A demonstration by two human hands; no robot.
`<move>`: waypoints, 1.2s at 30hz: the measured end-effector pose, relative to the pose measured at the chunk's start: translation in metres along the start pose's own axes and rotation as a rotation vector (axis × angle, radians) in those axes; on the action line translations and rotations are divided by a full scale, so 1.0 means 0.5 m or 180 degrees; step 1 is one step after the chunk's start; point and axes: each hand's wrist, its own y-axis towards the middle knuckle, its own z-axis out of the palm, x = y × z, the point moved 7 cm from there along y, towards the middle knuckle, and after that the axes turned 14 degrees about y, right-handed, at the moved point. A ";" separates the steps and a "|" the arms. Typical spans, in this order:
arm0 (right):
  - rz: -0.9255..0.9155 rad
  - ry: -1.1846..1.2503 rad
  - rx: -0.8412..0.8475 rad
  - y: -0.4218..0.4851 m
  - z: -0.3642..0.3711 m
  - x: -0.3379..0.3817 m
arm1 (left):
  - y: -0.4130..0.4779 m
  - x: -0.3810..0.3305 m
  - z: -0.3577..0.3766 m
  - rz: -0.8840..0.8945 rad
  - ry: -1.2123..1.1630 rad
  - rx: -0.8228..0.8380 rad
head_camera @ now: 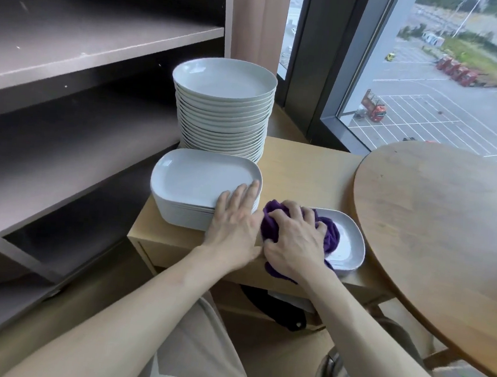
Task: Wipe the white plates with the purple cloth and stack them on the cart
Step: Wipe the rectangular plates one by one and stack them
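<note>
While its fingers curl over the bunched cloth (331,237), the right grip (297,237) clutches it and presses it down into a plate (347,245), knuckles up, wrist bent slightly, the forearm coming in from the lower right. The left grip (234,217) holds nothing: it lies flat, palm down, fingers straight and together, on the near right corner of the oblong stack (194,180), fingertips pointing away from the person.

The plate lies flat, hollow side up, at the near right of the cart (303,169), just beside the oblong stack. Only its right end shows; the rest is under the cloth and the grip, so its long axis seems to run left to right, but I cannot tell for sure. A fold of cloth hangs over the cart's near edge.

The oblong stack has its long axis left to right. Behind it, touching or nearly so, rises the taller round stack (222,108).

A round table (435,234) overlaps the cart's right end and is cut off by the frame. Shelves (88,48) stand to the left, a window (445,85) beyond. A black object (276,308) under the cart is too hidden to identify.
</note>
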 end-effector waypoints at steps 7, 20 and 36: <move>-0.0379 0.0080 0.0367 -0.043 -0.007 -0.011 | -0.001 0.002 -0.005 0.0006 -0.0063 0.0070; 0.0105 0.0085 0.0318 -0.058 -0.101 -0.149 | -0.008 -0.004 -0.011 0.0075 0.0201 0.0236; -0.0005 0.0490 0.0185 -0.020 -0.035 -0.052 | -0.006 0.000 -0.003 -0.0008 0.0263 0.0100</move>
